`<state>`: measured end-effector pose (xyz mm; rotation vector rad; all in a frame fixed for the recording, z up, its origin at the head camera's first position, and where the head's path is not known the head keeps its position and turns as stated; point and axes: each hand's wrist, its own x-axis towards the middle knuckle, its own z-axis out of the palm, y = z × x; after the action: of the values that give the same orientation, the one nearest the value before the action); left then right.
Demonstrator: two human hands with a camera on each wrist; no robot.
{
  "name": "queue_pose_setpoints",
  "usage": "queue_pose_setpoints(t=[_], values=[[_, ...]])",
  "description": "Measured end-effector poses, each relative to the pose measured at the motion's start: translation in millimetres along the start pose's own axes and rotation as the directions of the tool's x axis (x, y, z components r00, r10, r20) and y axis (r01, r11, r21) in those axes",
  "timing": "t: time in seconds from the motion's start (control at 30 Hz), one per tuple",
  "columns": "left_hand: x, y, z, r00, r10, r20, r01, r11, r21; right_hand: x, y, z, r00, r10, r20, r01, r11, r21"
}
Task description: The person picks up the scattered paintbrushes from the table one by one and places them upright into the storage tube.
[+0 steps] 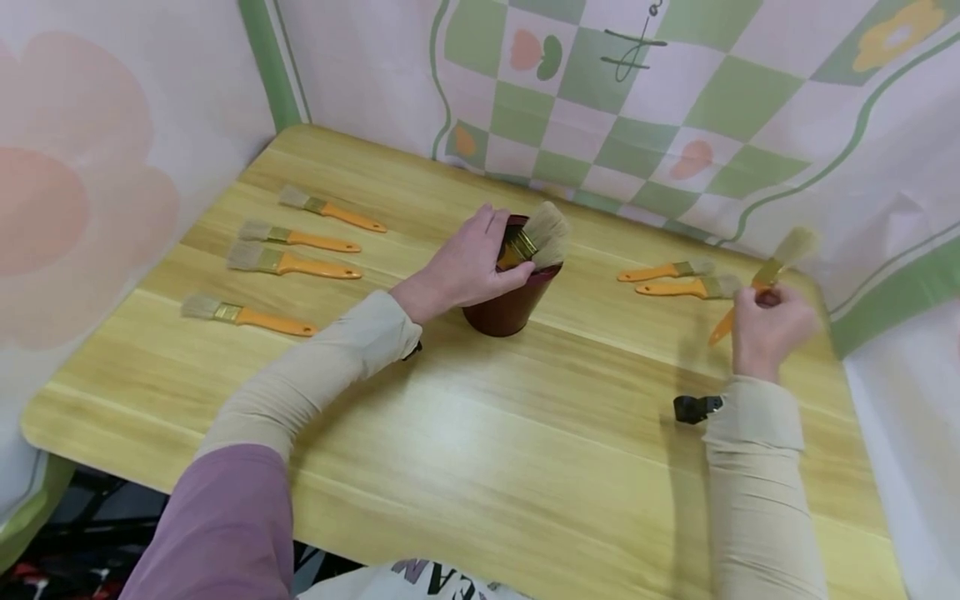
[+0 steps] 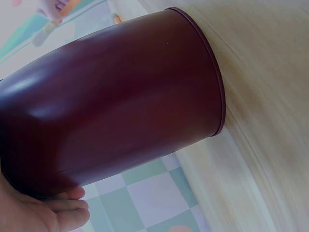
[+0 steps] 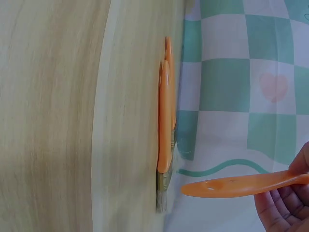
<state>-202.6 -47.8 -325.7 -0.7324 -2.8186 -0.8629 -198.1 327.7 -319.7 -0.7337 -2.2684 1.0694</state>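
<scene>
A dark red-brown bucket (image 1: 501, 315) stands near the middle of the table, with paintbrushes (image 1: 550, 229) in it, bristles up. My left hand (image 1: 474, 260) grips its rim, thumb on the near side and fingers on the far side. In the left wrist view the bucket (image 2: 116, 92) fills most of the picture, the fingers (image 2: 70, 212) at its rim. On the right, my right hand (image 1: 776, 323) pinches a paintbrush (image 1: 722, 327) by its orange handle, bristles up, above the table. Two more paintbrushes (image 1: 675, 288) lie just left of that hand.
Several orange-handled paintbrushes (image 1: 322, 268) lie spread on the left side of the wooden table (image 1: 450, 467), bristles pointing left. A checkered curtain (image 1: 600, 125) hangs along the table's far edge. More cloth (image 1: 900, 400) borders the right side.
</scene>
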Motion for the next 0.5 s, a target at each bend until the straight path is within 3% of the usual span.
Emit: queue_pose_setpoints(t=[0.3, 0.5], values=[[-0.6, 0.1, -1.7, 1.0, 0.009, -0.002, -0.009, 1.0, 0.01, -5, -13, 4, 0.994, -0.086, -0.069, 0.088, 0.996, 0.023], [0.8, 1.0, -1.8, 1.0, 0.006, 0.015, -0.006, 1.0, 0.024, -10, -20, 9, 0.99, -0.131, -0.06, 0.133, 0.99, 0.038]])
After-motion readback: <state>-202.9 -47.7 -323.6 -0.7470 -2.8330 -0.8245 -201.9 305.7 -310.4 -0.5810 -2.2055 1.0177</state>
